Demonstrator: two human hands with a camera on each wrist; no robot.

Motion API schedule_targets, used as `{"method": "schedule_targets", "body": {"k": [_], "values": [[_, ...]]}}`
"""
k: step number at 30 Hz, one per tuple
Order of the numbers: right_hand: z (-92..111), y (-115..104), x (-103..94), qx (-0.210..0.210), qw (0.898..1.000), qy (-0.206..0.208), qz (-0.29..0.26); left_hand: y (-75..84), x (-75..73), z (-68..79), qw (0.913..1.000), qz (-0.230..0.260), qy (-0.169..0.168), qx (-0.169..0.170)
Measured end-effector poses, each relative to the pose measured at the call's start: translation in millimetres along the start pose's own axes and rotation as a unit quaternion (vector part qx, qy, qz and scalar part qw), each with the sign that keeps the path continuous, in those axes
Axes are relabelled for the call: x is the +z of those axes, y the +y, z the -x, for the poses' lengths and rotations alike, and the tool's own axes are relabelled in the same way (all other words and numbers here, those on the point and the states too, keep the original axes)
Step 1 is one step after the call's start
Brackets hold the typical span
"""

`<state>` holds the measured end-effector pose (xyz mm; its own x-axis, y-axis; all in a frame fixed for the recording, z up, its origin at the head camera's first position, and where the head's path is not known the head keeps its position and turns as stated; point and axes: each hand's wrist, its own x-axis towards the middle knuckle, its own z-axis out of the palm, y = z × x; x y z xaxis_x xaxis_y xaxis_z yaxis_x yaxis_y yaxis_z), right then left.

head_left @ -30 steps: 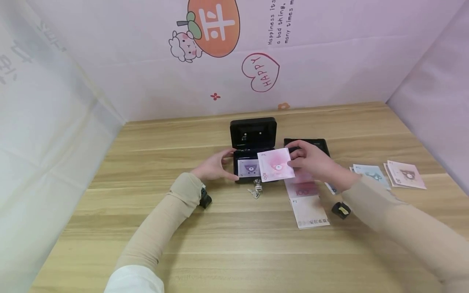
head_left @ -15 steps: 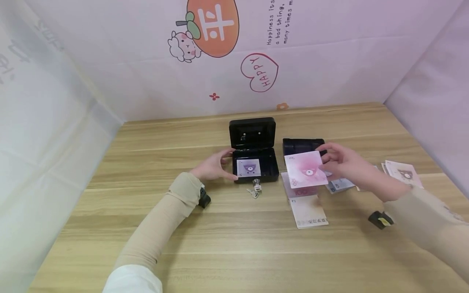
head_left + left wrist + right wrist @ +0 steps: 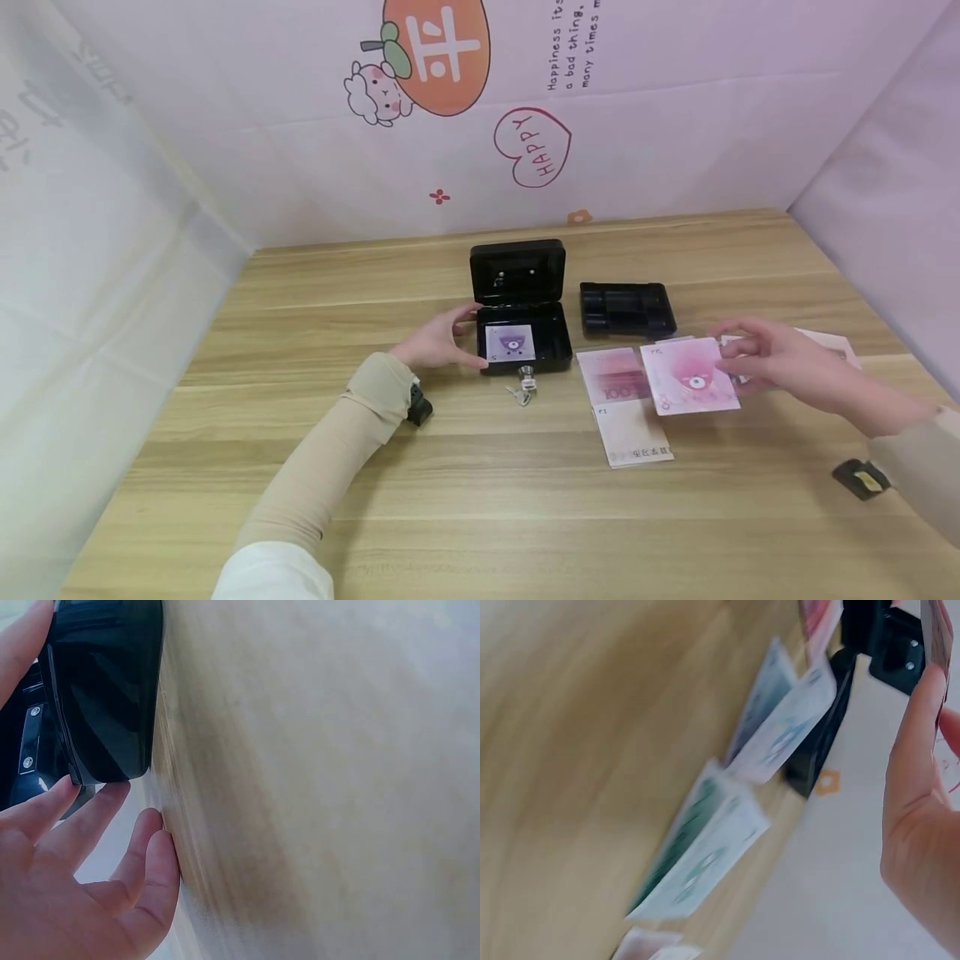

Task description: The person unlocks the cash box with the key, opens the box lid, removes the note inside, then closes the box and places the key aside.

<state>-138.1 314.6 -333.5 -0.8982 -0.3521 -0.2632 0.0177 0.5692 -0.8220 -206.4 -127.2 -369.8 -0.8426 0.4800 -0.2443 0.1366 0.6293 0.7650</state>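
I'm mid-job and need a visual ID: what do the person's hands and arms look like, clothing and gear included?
The left hand and right hand are ungloved. The left sleeve is beige, with white cloth farther up; the right sleeve is beige too. A small black device sits at the left wrist, and a similar device with a yellow patch at the right.

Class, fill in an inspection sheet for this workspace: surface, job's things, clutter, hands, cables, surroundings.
Surface: wood-grain table.
Job's things: open black box with purple note inside; pink note in hand; loose notes and black tray on the table.
Clutter: keys at the box's front.
Hands: left hand grips the box's side; right hand pinches the pink note.
Cables: nothing seen.
Surroundings: printed backdrop behind the table.
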Motion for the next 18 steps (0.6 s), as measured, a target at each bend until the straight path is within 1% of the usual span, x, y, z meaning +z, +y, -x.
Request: {"method": "schedule_targets", "body": {"k": [4,8,11,15,18], "values": [[6,19,-8.9,-0.013,0.999,-0.031,-0.017,0.8,-1.1,0.6,1.0,-0.001,0.001,0.0],[12,30,-15.5,0.001,0.999,-0.05,-0.004,1.4,-2.4,0.8,0.9999,-0.01,0.004,0.001],[15,37,-19.0,0.0,0.998,-0.061,-0.003,1.5,-3.1,0.7,0.9999,-0.012,0.005,-0.003],[15,47,-20.5,-0.005,0.995,-0.092,-0.022,1.3,-3.0,0.6,0.9998,-0.015,0.002,-0.009],[15,54,-17.7,-0.005,0.994,-0.103,-0.024,1.9,-3.0,0.5,0.9998,-0.018,0.003,-0.011]]}}
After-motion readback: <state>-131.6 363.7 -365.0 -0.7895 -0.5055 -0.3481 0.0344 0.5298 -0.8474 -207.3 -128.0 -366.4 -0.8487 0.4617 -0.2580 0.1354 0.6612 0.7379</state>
